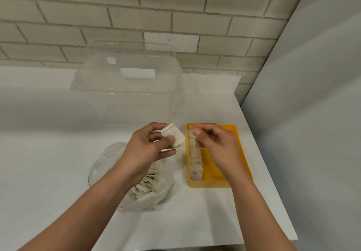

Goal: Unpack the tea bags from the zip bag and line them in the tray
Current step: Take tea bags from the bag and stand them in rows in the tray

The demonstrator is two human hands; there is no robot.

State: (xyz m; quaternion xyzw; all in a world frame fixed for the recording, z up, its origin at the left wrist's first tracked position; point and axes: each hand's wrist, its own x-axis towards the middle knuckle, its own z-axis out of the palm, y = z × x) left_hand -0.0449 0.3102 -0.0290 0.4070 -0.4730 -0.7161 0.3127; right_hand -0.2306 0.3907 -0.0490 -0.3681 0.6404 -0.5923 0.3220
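Observation:
A clear zip bag full of tea bags lies on the white counter under my left forearm. My left hand hovers above it, shut on a small stack of white tea bags. To the right sits a yellow tray with a row of tea bags standing along its left wall. My right hand is over the far end of that row, thumb and forefinger pinched at the topmost bag; whether it grips one I cannot tell.
A large clear plastic container with a lid stands behind the hands against the brick wall. The counter's edge runs diagonally just right of the tray, beside a grey wall.

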